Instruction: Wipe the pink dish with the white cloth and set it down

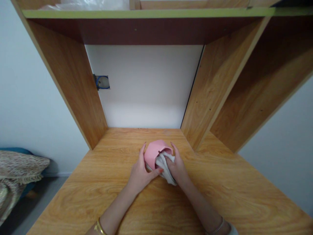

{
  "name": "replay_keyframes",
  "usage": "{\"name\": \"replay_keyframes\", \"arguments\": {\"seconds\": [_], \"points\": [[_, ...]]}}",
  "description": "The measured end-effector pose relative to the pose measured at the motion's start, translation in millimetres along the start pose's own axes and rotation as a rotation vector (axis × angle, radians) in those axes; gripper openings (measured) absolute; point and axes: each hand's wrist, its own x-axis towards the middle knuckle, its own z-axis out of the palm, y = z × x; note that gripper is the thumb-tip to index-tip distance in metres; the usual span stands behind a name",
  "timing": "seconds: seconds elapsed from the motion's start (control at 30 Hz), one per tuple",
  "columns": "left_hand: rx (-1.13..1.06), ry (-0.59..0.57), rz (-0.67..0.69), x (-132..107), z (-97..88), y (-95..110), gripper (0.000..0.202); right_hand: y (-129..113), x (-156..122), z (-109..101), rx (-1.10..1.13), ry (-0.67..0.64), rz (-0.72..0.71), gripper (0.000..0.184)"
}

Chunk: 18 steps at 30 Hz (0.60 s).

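A pink bowl (154, 152) is tilted on its side above the wooden desktop, its opening turned toward the right and toward me. My left hand (143, 169) grips it from the left, with the thumb at the near rim and the fingers round the outside. A pale grey cloth (166, 169) is bunched partly inside the bowl and hangs out over the rim. My right hand (177, 164) presses the cloth into the opening, thumb inside and fingers along the bowl's right edge. The cloth hides most of the inside.
The wooden desktop (102, 195) spreads round both hands. Upright wooden panels (66, 75) flank a white back panel (146, 85) with a socket cutout (103, 82). Overhead runs a shelf with a yellow-green edge (146, 13). A fringed blanket (22, 166) lies at far left.
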Motion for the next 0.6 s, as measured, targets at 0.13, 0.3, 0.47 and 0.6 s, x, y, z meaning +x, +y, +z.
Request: {"name": "replay_keyframes", "arguments": {"seconds": [0.13,0.3,0.47,0.6], "points": [[-0.111,-0.036,0.029,-0.5,7.4,-0.7,0.09,-1.3,0.7,3.2,0.145,-0.002,0.024,0.059],[-0.179,-0.024,0.09,-2.2,12.8,-4.3,0.067,-1.1,3.6,6.8,0.199,-0.038,0.081,0.067],[-0.032,-0.023,0.011,-3.3,10.6,-3.0,0.065,-3.7,4.6,2.0,0.06,-0.078,0.116,0.079],[0.089,-0.003,-0.018,-3.9,8.4,-0.1,0.07,-9.1,4.8,-7.3,-0.234,-0.042,0.094,0.076]]}}
